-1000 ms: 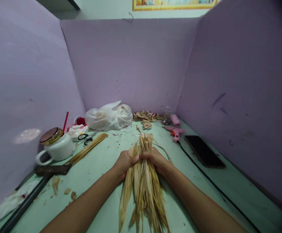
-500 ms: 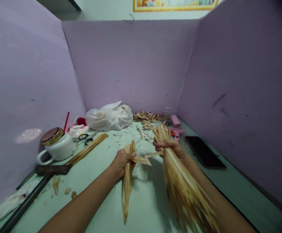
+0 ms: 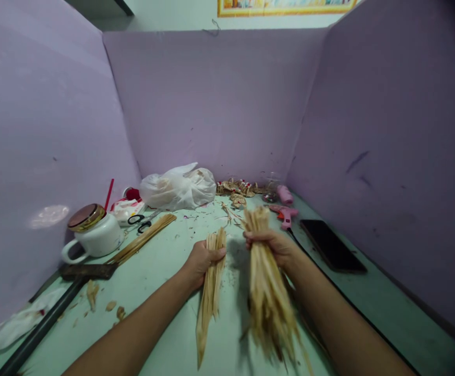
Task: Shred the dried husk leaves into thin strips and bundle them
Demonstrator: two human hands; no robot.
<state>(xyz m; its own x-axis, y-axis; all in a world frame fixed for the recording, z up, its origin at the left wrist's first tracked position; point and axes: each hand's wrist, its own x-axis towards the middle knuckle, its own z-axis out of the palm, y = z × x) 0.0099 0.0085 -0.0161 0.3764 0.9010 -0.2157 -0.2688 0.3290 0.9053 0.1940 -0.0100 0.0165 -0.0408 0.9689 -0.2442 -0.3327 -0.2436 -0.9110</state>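
My left hand point(image 3: 204, 262) is closed around a small bundle of dried husk strips point(image 3: 211, 292), thumb across the front, with the long pointed ends hanging toward me. To its right, my right hand point(image 3: 268, 244) grips a much thicker bundle of dried husks point(image 3: 264, 297) near its top. The lower ends of that bundle fan out and are blurred by motion. A gap of bare table separates the two bundles. Both are straw-coloured, the larger one browner toward its tips.
At left stand a white mug point(image 3: 101, 237) with a lid, a hammer point(image 3: 88, 272), more strips point(image 3: 147, 237) and scissors point(image 3: 143, 223). Behind lie a white plastic bag point(image 3: 178, 188) and small woven pieces point(image 3: 237, 190). A pink glue gun point(image 3: 285, 215) and phone point(image 3: 332, 245) are at right.
The strip that stretched between my hands now lies along the left bundle. The right-hand bundle has swung to the left and hangs more upright.
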